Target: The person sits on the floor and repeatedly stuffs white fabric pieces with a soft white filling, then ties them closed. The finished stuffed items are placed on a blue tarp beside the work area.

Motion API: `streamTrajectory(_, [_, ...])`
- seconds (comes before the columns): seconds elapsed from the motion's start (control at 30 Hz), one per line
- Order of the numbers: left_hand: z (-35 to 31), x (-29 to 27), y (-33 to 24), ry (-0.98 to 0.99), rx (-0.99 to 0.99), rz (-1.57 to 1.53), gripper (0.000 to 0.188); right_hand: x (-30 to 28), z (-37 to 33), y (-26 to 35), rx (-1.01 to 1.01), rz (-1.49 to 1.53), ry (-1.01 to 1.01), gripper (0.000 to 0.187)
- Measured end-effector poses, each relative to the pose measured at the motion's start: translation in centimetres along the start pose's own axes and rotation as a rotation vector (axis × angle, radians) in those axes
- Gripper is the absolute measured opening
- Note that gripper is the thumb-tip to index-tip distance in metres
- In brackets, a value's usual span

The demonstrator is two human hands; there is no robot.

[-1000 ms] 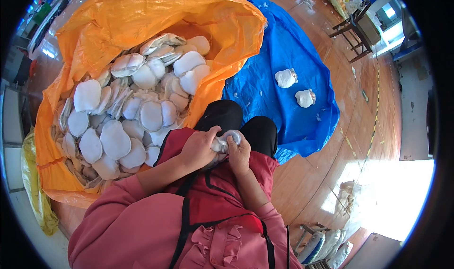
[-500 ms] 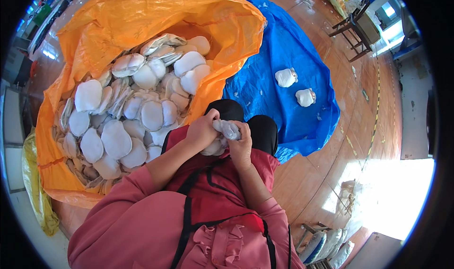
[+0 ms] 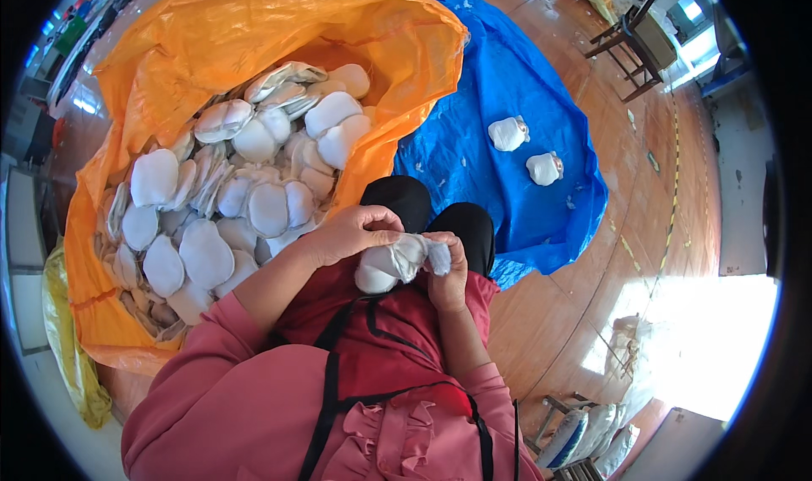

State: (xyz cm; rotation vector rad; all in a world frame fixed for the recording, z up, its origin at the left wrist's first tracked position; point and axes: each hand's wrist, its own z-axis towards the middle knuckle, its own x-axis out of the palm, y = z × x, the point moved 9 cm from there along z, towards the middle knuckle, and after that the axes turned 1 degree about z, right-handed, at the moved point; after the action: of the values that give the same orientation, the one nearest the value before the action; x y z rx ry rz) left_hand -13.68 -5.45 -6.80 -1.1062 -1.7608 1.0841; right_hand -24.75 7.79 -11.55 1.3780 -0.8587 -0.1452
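Observation:
Above my lap, a bundle of soft white pads [image 3: 391, 265] is gathered between my two hands. The fingers of my left hand [image 3: 357, 231] are curled at its upper left side, thumb against the white material. My right hand [image 3: 450, 278] is closed at the bundle's right end, where a pale grey tuft [image 3: 438, 258] sticks out between the fingers. To the left, many flat, oval white pads [image 3: 205, 254] lie heaped in a large open orange sack [image 3: 279, 16]. Two similar white bundles [image 3: 508, 133] rest on a blue sheet [image 3: 541, 227] beyond my right knee.
A wooden chair [image 3: 634, 45] stands on the tiled floor [image 3: 550, 337] at the far right. Stacked white cushion-like sacks [image 3: 584, 439] sit at the lower right. A yellow sack [image 3: 72, 346] lies beside the orange one at the left.
The bundle has turned and opened out more between my hands. My left hand has drawn slightly left, and my right hand has shifted a little right and down with the grey tuft.

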Motion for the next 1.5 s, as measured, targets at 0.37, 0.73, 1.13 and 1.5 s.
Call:
streamTrajectory(0.37, [-0.3, 1.5, -2.5, 0.034, 0.273, 0.581, 0.031, 1.0, 0.1, 0.7, -0.131, -0.161, 0.050, 0.022])
streamTrajectory(0.73, [-2.0, 3.5, -1.2, -0.245, 0.585, 0.753, 0.028, 1.1, -0.8, -0.8, -0.020, -0.210, -0.030, 0.020])
streamTrajectory(1.13, [-7.3, 6.5, -4.8, -0.352, 1.047, 1.116, 0.031, 2.7, -0.6, 2.1, -0.158, 0.018, 0.216, 0.054])
streamTrajectory(1.5, [-5.6, 5.0, -4.9, -0.540, 0.840, 0.867, 0.023, 1.6, -2.8, -2.5, 0.243, -0.006, 0.133, 0.082])
